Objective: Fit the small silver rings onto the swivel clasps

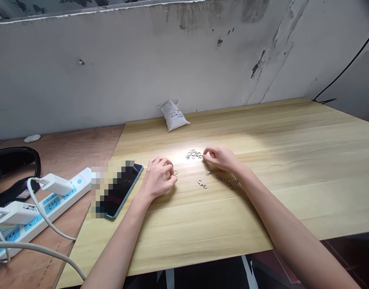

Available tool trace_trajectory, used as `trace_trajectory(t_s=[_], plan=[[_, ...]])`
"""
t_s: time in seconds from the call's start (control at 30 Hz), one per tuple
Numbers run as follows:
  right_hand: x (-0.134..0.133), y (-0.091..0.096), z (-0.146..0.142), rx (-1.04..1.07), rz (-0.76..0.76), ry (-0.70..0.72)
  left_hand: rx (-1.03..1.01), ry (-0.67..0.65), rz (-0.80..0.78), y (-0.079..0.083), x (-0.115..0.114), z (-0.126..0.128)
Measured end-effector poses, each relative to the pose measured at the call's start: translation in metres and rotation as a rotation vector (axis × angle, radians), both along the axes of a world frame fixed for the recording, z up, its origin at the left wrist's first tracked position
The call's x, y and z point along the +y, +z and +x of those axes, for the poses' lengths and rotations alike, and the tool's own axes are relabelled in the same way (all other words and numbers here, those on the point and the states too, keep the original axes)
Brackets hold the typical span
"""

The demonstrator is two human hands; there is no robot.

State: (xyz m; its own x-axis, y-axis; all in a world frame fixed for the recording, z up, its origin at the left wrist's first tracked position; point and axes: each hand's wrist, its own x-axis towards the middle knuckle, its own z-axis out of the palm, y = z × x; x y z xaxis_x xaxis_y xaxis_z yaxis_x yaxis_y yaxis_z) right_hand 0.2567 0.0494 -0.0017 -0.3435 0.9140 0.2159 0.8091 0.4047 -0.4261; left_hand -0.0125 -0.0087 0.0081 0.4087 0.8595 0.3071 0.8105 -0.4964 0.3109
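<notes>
My left hand [159, 176] rests on the light wooden table [262, 180] with its fingers curled, pinching a small metal ring [175, 173] at the fingertips. My right hand [221, 157] lies further right, fingers bent, its fingertips touching a small heap of metal rings [193, 154] under a bright light patch. Beneath and beside the right wrist lie several metal clasps [226, 180], and one loose clasp [202, 184] sits between the two hands.
A phone [120, 188] lies left of my left hand. A white power strip [46, 204] with plugged chargers and cables sits on the brown table at left, near a black object [13, 168]. A small white bag [174, 115] leans by the wall.
</notes>
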Motion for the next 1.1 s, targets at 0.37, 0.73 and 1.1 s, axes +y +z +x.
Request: trace_trajectory(t_s=[0.37, 0.73, 1.1], plan=[[-0.005, -0.009, -0.035, -0.137, 0.064, -0.097, -0.006, 0.043, 0.064, -0.002, 0.001, 0.001], [-0.006, -0.012, -0.034, 0.005, -0.063, -0.084, -0.050, 0.023, 0.047, -0.001, 0.000, 0.003], [-0.009, -0.011, -0.036, 0.009, -0.056, -0.053, -0.061, -0.001, 0.025, -0.001, 0.000, 0.006]])
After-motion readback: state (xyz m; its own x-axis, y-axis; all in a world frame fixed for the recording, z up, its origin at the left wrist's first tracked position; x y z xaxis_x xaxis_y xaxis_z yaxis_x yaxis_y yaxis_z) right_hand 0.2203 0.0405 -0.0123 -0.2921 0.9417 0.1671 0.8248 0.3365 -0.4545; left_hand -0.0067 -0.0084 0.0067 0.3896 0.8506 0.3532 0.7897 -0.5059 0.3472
